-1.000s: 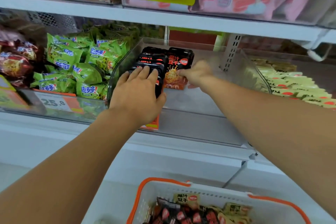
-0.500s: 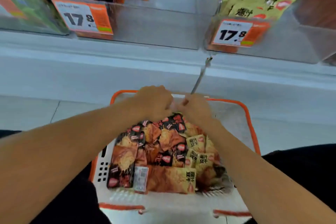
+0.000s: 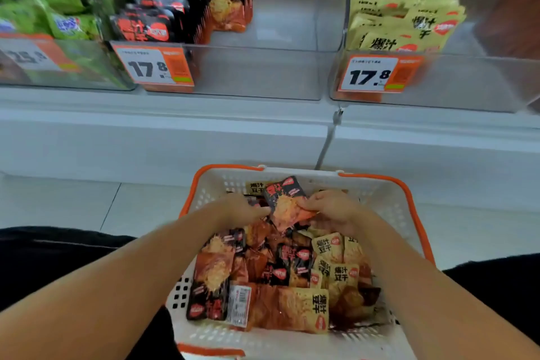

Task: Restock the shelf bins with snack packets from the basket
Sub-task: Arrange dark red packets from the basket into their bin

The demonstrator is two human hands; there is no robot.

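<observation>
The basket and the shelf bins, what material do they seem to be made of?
The basket looks like moulded white plastic with a matte finish: its walls have rows of small holes, and the rim is orange. The shelf bins look like clear hard plastic, probably acrylic: packets and price tags show through the glossy walls.

Single head-worn view, aimed forward and down.
The basket [image 3: 380,202] is seen from close above; the shelf bins [image 3: 263,73] are seen farther ahead.
</observation>
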